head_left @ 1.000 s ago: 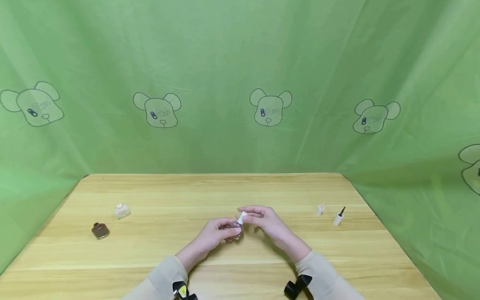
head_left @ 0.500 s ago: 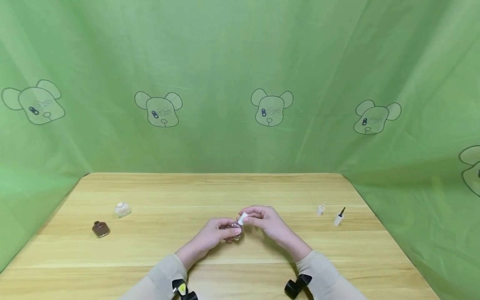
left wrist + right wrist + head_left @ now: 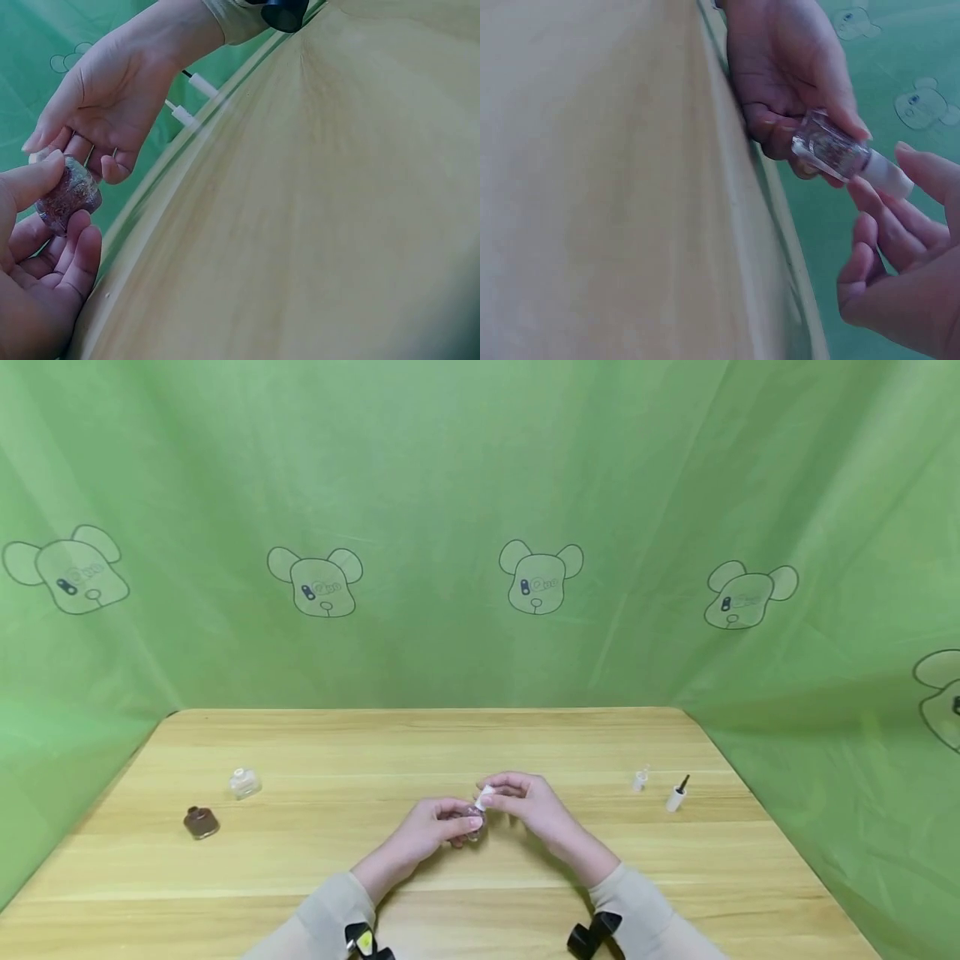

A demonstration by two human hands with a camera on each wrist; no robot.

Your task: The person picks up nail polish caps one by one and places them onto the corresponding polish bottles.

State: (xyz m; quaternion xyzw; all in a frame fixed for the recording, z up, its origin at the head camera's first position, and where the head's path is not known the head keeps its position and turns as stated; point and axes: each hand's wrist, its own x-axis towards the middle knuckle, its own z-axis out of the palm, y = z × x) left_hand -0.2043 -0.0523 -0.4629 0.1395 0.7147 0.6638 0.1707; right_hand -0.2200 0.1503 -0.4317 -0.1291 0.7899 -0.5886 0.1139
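My left hand (image 3: pixel 426 831) grips a small glass nail polish bottle (image 3: pixel 829 148) with glittery purplish contents, thumb on one side and fingers beneath. A white cap (image 3: pixel 887 177) sits on the bottle's neck. The thumb and fingers of my right hand (image 3: pixel 534 806) are around that cap, pinching it. In the left wrist view the glittery bottle (image 3: pixel 73 195) shows between the two hands, its cap mostly hidden by fingers. Both hands are held over the middle of the wooden table (image 3: pixel 420 910).
At the left stand an uncapped dark brown polish bottle (image 3: pixel 201 822) and a clear bottle (image 3: pixel 244 783). On the right, two white caps stand brush up: one with a dark brush (image 3: pixel 677 795), one with a pale brush (image 3: pixel 641 779). A green curtain (image 3: pixel 427 660) hangs behind the table.
Both hands keep almost the same place and hold on the bottle and its cap. The whole head view shifts very slightly; the other bottles and caps stay put.
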